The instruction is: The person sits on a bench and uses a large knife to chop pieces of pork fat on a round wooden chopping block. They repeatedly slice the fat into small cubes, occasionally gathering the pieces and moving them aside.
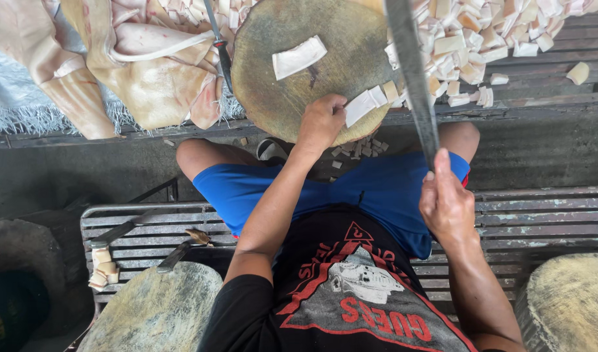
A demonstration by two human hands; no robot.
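My left hand (321, 121) presses down on a pale strip of fatty skin (366, 103) at the near edge of a round wooden chopping block (279, 85). One end of the strip is cut into small squares. My right hand (446, 201) grips the handle of a long cleaver (411, 65), raised with its blade pointing away over the block's right side. Another pale strip (299, 57) lies in the middle of the block.
A heap of cut pale cubes (481, 36) lies right of the block on wooden slats. Large slabs of raw skin (136, 58) pile up at the left, with a second knife (218, 42) beside them. I sit on a metal bench (527, 215); more wooden blocks (157, 309) stand beside me.
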